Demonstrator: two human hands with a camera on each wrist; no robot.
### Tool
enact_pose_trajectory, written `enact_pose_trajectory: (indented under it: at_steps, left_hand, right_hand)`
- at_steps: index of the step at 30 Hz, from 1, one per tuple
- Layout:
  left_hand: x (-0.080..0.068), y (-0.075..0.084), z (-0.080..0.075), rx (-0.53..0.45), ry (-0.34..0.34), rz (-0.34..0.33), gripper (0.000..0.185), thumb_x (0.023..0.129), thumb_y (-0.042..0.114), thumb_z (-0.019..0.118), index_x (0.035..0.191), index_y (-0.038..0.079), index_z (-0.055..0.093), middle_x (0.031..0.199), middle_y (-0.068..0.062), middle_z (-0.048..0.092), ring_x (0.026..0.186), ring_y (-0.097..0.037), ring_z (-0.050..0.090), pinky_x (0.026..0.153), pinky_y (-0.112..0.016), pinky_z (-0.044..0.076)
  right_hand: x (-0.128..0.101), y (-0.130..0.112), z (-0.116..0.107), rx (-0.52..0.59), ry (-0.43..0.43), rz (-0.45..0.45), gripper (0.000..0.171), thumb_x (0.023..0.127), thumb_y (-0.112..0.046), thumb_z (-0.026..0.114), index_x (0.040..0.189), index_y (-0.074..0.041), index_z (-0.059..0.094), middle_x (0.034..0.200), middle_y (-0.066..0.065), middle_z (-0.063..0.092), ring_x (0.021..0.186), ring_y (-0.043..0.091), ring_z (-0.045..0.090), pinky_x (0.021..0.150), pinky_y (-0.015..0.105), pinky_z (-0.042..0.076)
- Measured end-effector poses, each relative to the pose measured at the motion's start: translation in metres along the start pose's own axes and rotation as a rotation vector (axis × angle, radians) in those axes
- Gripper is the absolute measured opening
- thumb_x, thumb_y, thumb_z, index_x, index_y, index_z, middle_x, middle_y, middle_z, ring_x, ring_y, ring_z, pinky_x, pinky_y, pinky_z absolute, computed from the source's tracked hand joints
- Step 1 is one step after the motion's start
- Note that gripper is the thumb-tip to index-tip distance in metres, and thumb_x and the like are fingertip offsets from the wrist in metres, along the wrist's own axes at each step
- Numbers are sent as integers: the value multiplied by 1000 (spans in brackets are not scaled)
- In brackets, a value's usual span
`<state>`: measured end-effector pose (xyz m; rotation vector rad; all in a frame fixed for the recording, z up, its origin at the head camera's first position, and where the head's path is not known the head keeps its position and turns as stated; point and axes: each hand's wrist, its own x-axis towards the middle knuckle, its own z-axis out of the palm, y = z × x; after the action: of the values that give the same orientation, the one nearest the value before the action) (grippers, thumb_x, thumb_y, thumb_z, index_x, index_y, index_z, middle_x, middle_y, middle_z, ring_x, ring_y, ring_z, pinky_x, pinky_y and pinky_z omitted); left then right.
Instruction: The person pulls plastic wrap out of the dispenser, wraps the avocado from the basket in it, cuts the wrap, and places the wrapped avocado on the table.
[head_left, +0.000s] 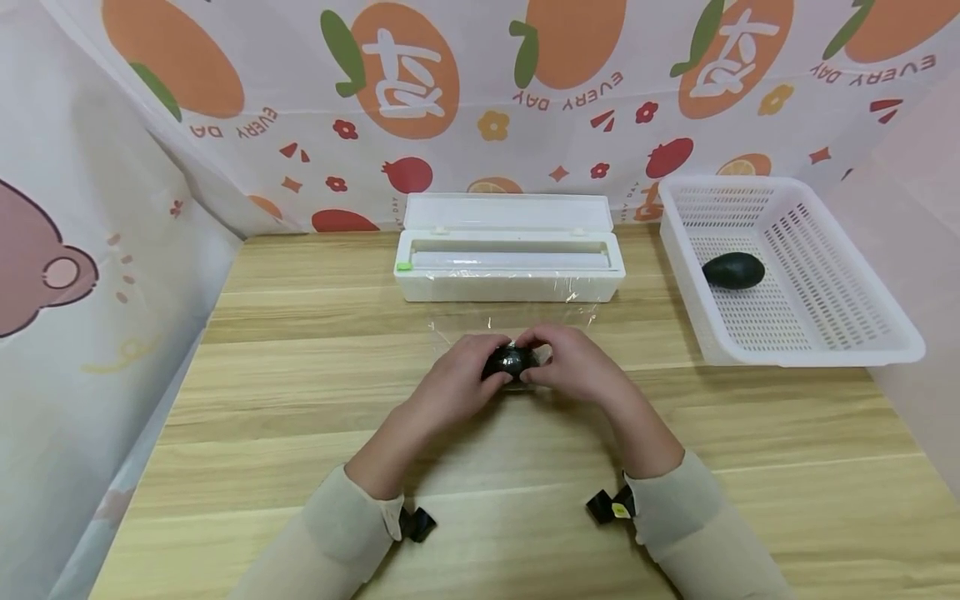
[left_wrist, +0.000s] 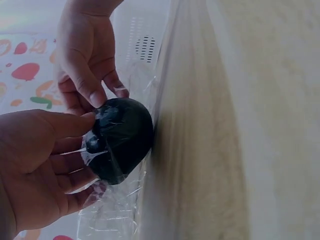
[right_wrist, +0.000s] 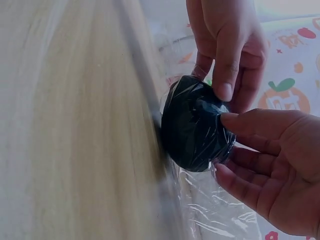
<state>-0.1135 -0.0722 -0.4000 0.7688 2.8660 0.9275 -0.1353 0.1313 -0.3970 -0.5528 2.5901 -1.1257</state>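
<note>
A dark green avocado (head_left: 512, 361), covered by clear plastic wrap (right_wrist: 215, 212), sits at the table's middle between both hands. My left hand (head_left: 456, 377) holds its left side, thumb nearest me and fingers on the far side. From the right, my right hand (head_left: 576, 364) pinches the film against the avocado with thumb and fingers. In the left wrist view, creased film clings to the avocado (left_wrist: 122, 137), and loose wrap (left_wrist: 112, 217) hangs beside it. The sheet stretches back to a white wrap dispenser (head_left: 510, 289) with its lid raised.
At the right stands a white perforated basket (head_left: 817, 357) with another avocado (head_left: 735, 271) in it. A green slider (head_left: 404, 267) sits at the dispenser's left end. Fruit-printed cloth (head_left: 495, 158) hangs behind the wooden table (head_left: 285, 400); more cloth bounds the left side.
</note>
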Motion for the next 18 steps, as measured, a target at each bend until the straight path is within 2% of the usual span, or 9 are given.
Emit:
enact_pose_trajectory:
  at_steps: [3, 8, 14, 18]
  left_hand:
    - [0, 0, -1, -8, 13, -28, 42, 83, 15, 80, 120, 5, 65, 124, -7, 59, 120, -24, 54, 105, -42, 45]
    - [1, -3, 0, -2, 7, -53, 50, 77, 16, 85, 121, 4, 66, 118, -6, 59, 114, -23, 54, 102, -40, 46]
    - [2, -7, 2, -8, -14, -79, 51, 82, 18, 81, 127, 3, 63, 122, -10, 61, 118, -26, 55, 104, -43, 46]
    - [4, -11, 0, -10, -31, -85, 51, 85, 18, 78, 130, 1, 60, 126, -12, 60, 122, -29, 53, 106, -45, 44]
  right_hand:
    - [0, 2, -1, 3, -1, 4, 35, 82, -15, 78, 115, -13, 68, 118, 6, 68, 103, 21, 63, 82, 37, 52]
    - [0, 5, -2, -8, -3, -3, 35, 85, -19, 77, 118, -13, 68, 121, 7, 68, 111, 22, 62, 90, 41, 51]
    - [1, 9, 0, -9, -1, -60, 43, 88, -22, 75, 129, -12, 64, 134, 7, 61, 121, 23, 58, 91, 40, 54]
    - [2, 8, 2, -12, 7, -101, 53, 86, -21, 77, 135, -12, 59, 143, 7, 53, 111, 24, 63, 83, 34, 57]
